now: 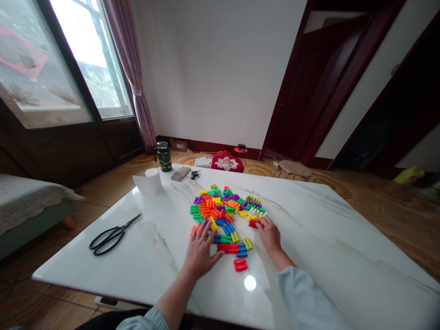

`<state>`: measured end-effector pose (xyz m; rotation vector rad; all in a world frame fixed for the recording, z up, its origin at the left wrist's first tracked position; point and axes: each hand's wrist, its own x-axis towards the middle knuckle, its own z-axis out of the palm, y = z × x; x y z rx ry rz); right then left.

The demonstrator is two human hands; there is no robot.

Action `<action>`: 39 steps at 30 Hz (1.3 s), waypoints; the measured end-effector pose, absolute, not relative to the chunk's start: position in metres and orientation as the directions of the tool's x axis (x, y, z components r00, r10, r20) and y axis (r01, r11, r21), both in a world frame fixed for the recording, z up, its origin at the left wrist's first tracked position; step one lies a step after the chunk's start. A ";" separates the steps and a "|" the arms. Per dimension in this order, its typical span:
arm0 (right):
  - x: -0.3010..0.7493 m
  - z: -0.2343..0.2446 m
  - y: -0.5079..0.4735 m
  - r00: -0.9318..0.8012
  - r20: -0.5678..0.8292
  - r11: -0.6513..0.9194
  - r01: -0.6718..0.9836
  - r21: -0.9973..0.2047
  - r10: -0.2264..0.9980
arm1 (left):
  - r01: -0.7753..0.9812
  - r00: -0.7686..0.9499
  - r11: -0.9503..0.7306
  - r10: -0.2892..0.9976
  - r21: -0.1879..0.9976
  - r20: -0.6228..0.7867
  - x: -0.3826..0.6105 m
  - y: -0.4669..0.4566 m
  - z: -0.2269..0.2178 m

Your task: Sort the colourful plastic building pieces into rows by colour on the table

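Blocks (220, 211) lie at twelve o'clock of both hands. Left hand (201, 252) spreads its fingers, released; right hand (270, 234) has fingers touching red block (253, 223), grip unclear. Careless push could scatter them on slippery table (326, 243).

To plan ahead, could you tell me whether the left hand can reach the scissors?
Probably yes: no object lies between the left hand and the black-handled scissors on the marble tabletop.

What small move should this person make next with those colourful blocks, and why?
Probably the right hand should pick up the red plastic block by its fingertips: it sits at the edge of the heap of building blocks, right beside those fingers, while the left hand rests at the heap's near-left edge.
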<state>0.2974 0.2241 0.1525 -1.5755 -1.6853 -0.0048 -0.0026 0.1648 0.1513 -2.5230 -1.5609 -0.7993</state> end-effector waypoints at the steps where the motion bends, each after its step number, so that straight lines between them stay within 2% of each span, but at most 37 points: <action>1: 0.294 0.155 0.220 0.120 0.559 0.219 0.837 -0.501 0.821 | 0.851 0.349 -0.482 0.816 0.208 0.461 -0.003 0.165 0.151; 4: 0.276 0.163 0.201 0.105 0.574 0.267 0.808 -0.525 0.812 | 0.850 0.345 -0.481 0.816 0.216 0.464 -0.003 0.164 0.151; 8: 0.241 0.167 0.175 -0.042 0.497 0.377 0.708 -0.597 0.867 | 0.849 0.344 -0.481 0.817 0.218 0.462 -0.003 0.165 0.149; 12: 0.216 0.168 0.173 -0.064 0.463 0.375 0.688 -0.621 0.884 | 0.850 0.349 -0.482 0.817 0.211 0.459 -0.003 0.165 0.149; 20: 0.192 0.178 0.201 -0.068 0.350 0.241 0.844 -0.479 0.934 | 0.852 0.355 -0.485 0.812 0.196 0.463 -0.003 0.166 0.148; 23: 0.185 0.180 0.205 -0.062 0.299 0.204 0.859 -0.469 0.952 | 0.852 0.360 -0.487 0.811 0.191 0.461 -0.003 0.166 0.148; 30: 0.183 0.190 0.175 -0.107 0.365 0.283 0.833 -0.475 0.925 | 0.849 0.362 -0.488 0.817 0.202 0.448 -0.003 0.165 0.149; 35: 0.179 0.189 0.149 -0.251 0.293 0.358 0.842 -0.404 0.922 | 0.842 0.363 -0.496 0.811 0.212 0.459 -0.004 0.165 0.150; 39: 0.168 0.187 0.144 -0.284 0.264 0.358 0.884 -0.299 0.922 | 0.845 0.350 -0.491 0.809 0.214 0.472 -0.004 0.165 0.150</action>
